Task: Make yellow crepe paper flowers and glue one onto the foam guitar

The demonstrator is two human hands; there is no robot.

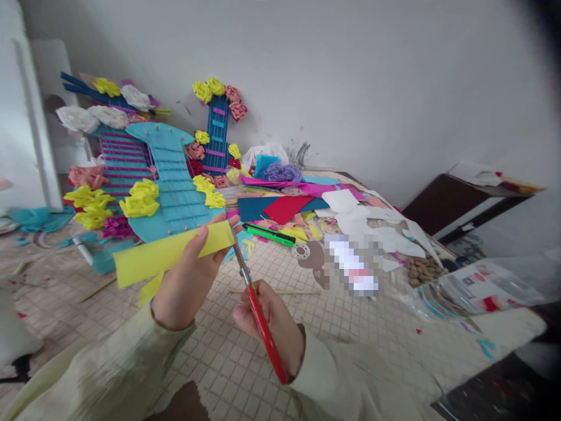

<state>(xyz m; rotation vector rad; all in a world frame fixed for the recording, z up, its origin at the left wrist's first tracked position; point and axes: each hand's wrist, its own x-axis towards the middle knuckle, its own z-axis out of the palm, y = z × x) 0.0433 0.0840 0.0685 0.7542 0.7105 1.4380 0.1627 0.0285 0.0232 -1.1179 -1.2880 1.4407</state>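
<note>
My left hand (186, 286) grips a long yellow paper strip (153, 257) between thumb and fingers. Another yellow piece (151, 289) hangs just below the strip, partly behind that hand. In my right hand (274, 321) are red-handled scissors (258, 316), pointing up and left. Their metal blades meet the strip's right end, close to my left fingertips; the exact gap between the blades is too small to make out. Beyond my left hand stands a light blue harp-like craft piece (169, 175) with strings, decorated with yellow paper flowers (140, 199).
More stringed craft pieces (217, 134) lean against the wall. A green box cutter (269, 234), coloured paper sheets (287, 207), purple yarn (283, 172) and white scraps (372, 225) lie farther back. Thin sticks (280, 292) rest on the grid-patterned tabletop (228, 362). Plastic-wrapped items (477, 289) sit at right.
</note>
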